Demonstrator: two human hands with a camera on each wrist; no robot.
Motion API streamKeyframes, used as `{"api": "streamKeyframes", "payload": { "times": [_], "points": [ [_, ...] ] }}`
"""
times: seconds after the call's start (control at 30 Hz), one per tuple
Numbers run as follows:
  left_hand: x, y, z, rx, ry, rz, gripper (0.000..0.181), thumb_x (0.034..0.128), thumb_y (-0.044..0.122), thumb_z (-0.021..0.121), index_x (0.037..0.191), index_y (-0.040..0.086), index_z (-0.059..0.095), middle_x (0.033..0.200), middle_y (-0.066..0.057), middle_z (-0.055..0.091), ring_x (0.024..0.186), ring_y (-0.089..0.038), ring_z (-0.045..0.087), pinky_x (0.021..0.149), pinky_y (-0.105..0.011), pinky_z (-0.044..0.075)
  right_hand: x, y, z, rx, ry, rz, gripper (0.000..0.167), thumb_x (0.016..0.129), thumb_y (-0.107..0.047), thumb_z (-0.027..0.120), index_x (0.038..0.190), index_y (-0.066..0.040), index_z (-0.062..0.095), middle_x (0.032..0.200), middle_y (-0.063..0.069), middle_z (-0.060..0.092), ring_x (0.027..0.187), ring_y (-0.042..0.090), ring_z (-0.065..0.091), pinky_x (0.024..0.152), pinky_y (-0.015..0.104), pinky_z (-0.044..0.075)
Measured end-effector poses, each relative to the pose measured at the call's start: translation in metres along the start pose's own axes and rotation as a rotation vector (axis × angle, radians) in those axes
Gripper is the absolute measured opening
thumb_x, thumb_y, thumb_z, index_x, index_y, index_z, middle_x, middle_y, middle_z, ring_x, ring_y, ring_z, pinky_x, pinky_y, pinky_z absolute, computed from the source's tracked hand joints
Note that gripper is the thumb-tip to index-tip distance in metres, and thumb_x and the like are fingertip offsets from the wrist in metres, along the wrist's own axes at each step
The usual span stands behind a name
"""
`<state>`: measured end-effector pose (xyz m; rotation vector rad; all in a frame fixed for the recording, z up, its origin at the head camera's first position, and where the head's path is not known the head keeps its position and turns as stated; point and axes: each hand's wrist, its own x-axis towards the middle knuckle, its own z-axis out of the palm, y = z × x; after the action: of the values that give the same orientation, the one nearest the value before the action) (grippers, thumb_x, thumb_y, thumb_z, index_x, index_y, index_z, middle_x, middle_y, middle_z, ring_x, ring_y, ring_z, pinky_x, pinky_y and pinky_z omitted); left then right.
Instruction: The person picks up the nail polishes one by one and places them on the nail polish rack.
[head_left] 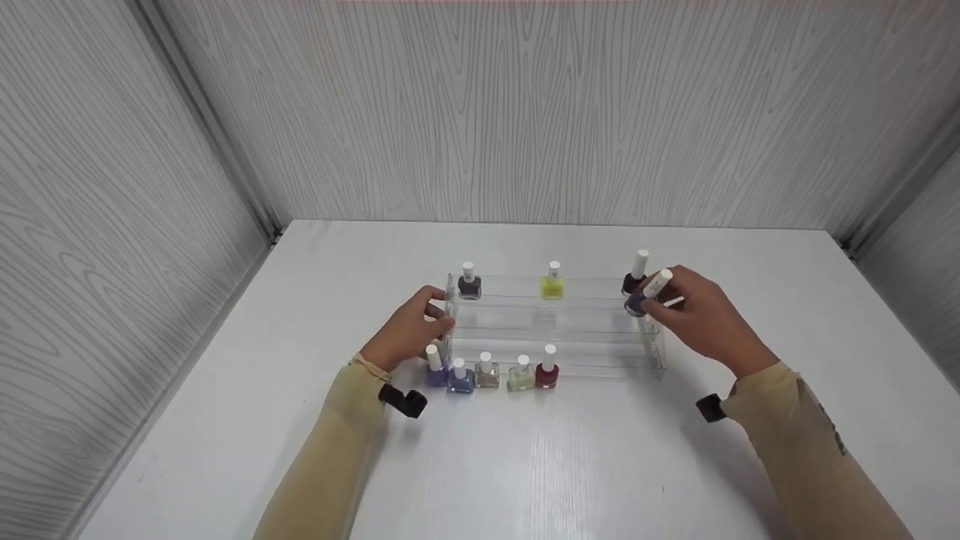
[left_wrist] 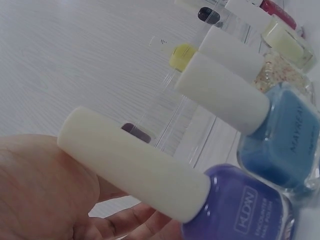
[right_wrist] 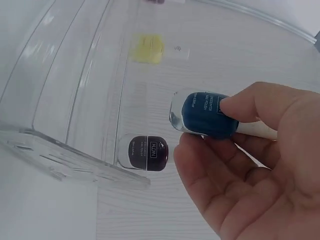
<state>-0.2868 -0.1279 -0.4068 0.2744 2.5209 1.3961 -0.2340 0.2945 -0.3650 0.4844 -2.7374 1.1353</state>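
Note:
My right hand (head_left: 705, 319) pinches a dark blue nail polish bottle (right_wrist: 206, 114) between thumb and fingers, tilted, above the right end of a clear tiered rack (head_left: 495, 319). Close by on the top tier stands a dark maroon polish (right_wrist: 149, 153). A yellow polish (head_left: 552, 286) sits mid-tier and a dark grey-brown one (head_left: 469, 287) at the left end. My left hand (head_left: 409, 330) grips the rack's left side panel with thumb and fingers. Just in front of that hand is a purple polish (left_wrist: 237, 205) with a long white cap.
Along the rack's front on the white table (head_left: 525, 465) stand a blue polish (head_left: 460, 379), a glittery one (head_left: 487, 373), a pale greenish one (head_left: 521, 377) and a red one (head_left: 547, 375). Wood-patterned panels (head_left: 525, 112) enclose the table at the back and sides.

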Motion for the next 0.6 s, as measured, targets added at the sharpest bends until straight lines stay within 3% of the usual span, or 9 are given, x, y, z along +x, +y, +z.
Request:
{"api": "streamKeyframes", "payload": {
  "times": [0.2, 0.6],
  "points": [
    [0.001, 0.002, 0.001, -0.018, -0.012, -0.005, 0.05, 0.1057, 0.019, 0.06, 0.152, 0.012, 0.04, 0.128, -0.014, 0.059, 0.102, -0.028, 0.065, 0.066, -0.036, 0.057, 0.002, 0.006, 0.001, 0.0, -0.023, 0.029, 0.033, 0.105, -0.021, 0.063, 0.133, -0.005, 0.054, 0.118, 0.011, 0.066, 0.107, 0.026, 0.066, 0.092, 0.043, 0.053],
    [0.0, 0.0, -0.001, -0.012, -0.008, 0.02, 0.048, 0.1058, 0.019, 0.059, 0.15, 0.012, 0.042, 0.126, -0.015, 0.06, 0.102, -0.029, 0.067, 0.066, -0.036, 0.058, 0.006, 0.017, 0.007, -0.043, -0.006, 0.026, 0.02, 0.099, -0.013, 0.071, 0.118, -0.009, 0.067, 0.111, 0.009, 0.071, 0.107, 0.032, 0.07, 0.09, 0.05, 0.056]
  ]
}}
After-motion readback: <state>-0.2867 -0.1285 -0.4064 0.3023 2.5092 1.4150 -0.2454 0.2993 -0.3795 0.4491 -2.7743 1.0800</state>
